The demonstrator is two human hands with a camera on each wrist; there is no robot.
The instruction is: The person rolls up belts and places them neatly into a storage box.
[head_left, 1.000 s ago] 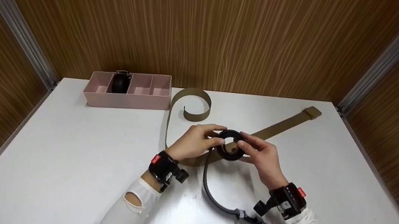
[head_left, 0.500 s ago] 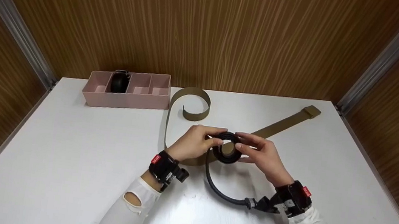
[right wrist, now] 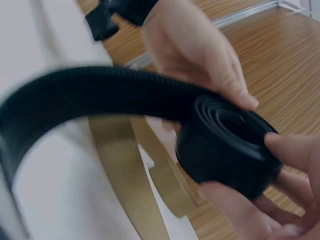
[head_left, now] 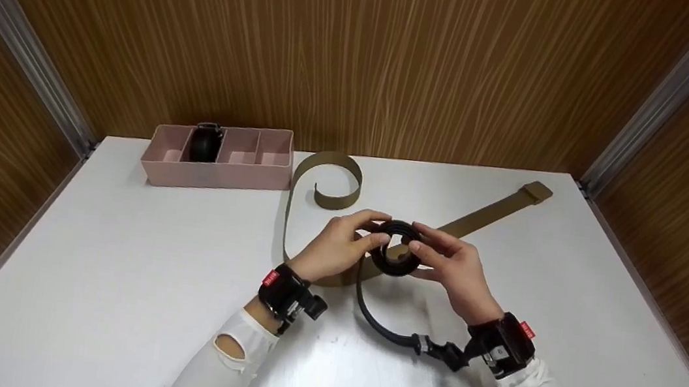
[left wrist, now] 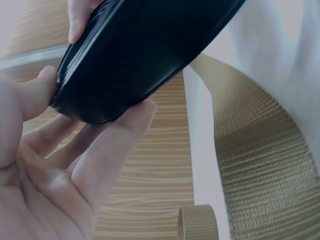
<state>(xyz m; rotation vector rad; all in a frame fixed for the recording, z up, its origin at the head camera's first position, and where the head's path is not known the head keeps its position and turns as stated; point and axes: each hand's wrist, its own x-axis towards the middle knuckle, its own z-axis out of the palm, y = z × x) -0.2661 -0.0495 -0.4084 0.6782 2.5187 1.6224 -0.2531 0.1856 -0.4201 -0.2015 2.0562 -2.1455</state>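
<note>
A black belt is partly wound into a coil, held up between both hands over the white table. The left hand pinches the coil's left side, its thumb at the inner edge and fingers on the outside. On the right side, the right hand grips the coil likewise, thumb at the hole. From the coil's left the loose length curves down toward the person, ending in a buckle near the right wrist. In the right wrist view the wound layers of the coil show. Behind it, a khaki webbing belt lies unrolled.
The khaki belt's far end curls in a loop; its buckle lies at the back right. A pink divided tray stands at the back left, with a rolled black belt in one compartment. Wood-grain walls enclose the table.
The black belt's buckle end has swung toward the right wrist and back a little, and sits higher than a second ago. The hands and coil dipped slightly, then rose. Both hands keep their hold.
</note>
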